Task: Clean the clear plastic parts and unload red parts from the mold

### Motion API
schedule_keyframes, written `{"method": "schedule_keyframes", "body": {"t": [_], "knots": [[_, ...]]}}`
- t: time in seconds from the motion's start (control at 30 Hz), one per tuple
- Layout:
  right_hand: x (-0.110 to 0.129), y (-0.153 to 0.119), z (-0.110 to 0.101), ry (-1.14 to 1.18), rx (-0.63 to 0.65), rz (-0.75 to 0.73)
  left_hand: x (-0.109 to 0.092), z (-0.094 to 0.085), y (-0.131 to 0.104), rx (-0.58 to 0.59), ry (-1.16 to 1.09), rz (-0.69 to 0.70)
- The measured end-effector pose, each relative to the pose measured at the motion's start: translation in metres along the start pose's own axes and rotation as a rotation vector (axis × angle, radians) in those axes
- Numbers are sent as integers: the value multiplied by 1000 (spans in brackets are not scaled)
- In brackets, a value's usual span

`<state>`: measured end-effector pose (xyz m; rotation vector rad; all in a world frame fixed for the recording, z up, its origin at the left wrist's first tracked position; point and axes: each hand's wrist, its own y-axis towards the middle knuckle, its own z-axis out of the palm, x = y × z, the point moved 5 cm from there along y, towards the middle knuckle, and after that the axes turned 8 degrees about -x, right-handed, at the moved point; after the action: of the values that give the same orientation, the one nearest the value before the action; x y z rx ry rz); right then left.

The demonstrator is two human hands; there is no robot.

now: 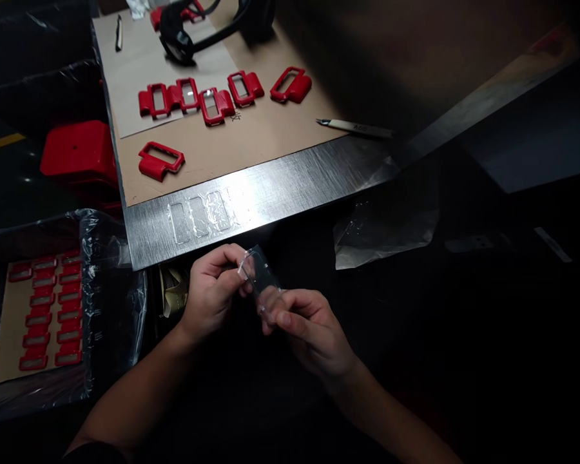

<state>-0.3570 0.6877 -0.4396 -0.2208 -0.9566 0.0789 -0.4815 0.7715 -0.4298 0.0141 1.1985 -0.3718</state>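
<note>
Assembly workshop, steel workbench (290, 183), rows of red plastic frames (211, 105)

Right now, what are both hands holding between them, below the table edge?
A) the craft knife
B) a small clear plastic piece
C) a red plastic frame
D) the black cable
B: the left hand and right hand pinch a small clear plastic piece between their fingers, while the red frames and the craft knife lie untouched on the table.

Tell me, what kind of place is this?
Probably a small factory workbench. Matching red plastic frames lie in a row on the metal table, more fill a bagged tray, and both hands hold a clear film piece.
</note>
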Motion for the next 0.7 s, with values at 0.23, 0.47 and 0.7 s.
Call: {"method": "schedule_keyframes", "body": {"t": [0.23,0.47,0.7], "knots": [[24,-3,-2,-398,-114,-393,44,5,-7,-142,-198,-378],[23,-3,-8,-373,-223,-410,74,14,-30,-101,-209,-662],[18,-7,-10,-441,-220,-340,6,-15,-6,-240,174,94]]}}
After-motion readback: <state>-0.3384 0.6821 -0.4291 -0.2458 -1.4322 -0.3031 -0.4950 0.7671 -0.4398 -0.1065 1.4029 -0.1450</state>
